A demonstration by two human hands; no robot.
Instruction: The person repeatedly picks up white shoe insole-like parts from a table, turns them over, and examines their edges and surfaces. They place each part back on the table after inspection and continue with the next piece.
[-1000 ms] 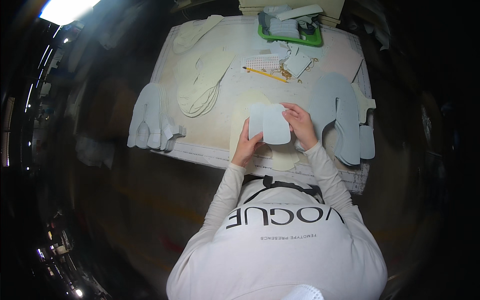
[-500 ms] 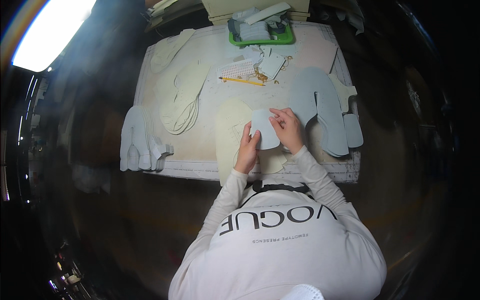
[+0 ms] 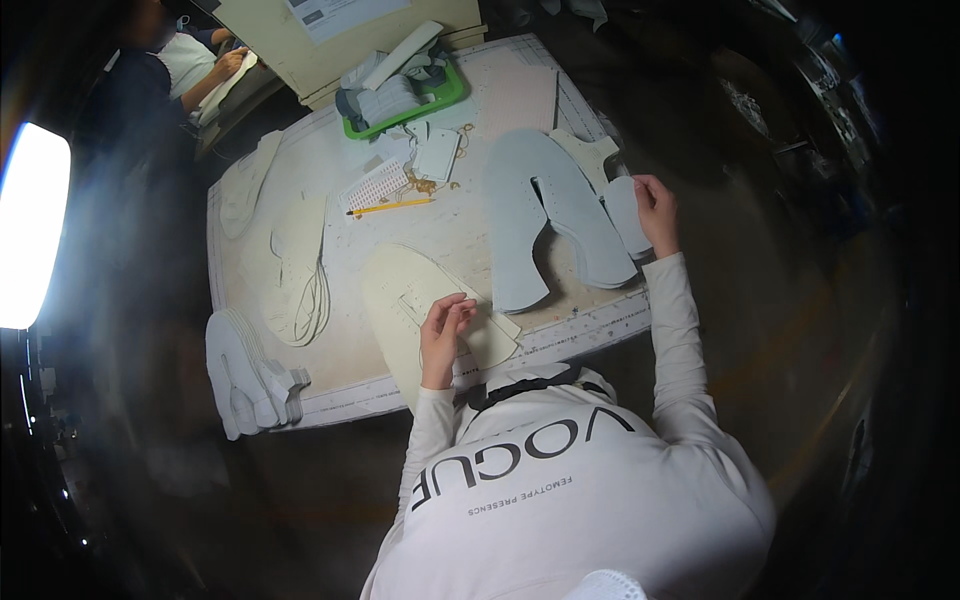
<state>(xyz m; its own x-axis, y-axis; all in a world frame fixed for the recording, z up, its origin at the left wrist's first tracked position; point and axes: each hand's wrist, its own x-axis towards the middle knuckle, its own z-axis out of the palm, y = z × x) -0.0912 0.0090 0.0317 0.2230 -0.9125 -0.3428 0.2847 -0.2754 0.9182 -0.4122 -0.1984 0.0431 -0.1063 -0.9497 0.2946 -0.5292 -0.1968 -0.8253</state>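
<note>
At the right edge of the table, my right hand (image 3: 657,214) has its fingers closed at the edge of a small rounded grey-blue piece (image 3: 624,212). Just left of that lies a stack of large grey-blue arch-shaped pieces (image 3: 516,205), slit in the middle. My left hand (image 3: 444,335) hovers with loosely bent fingers and holds nothing. Beneath it, near the front edge, rests a cream shoe-upper-like piece (image 3: 392,282) with marks on it; the hand partly covers it.
A green tray (image 3: 409,120) of grey pieces stands at the back. Paper scraps, brown rubber bands and a yellow pencil (image 3: 392,207) lie mid-table. Stacked cream pieces (image 3: 290,300) and grey-white pieces (image 3: 240,375) sit on the left. Another person's hand (image 3: 229,65) shows far left.
The view has turned to the right. My right hand has carried the small grey-blue piece from in front of me to the table's right edge. My left hand has let go of it.
</note>
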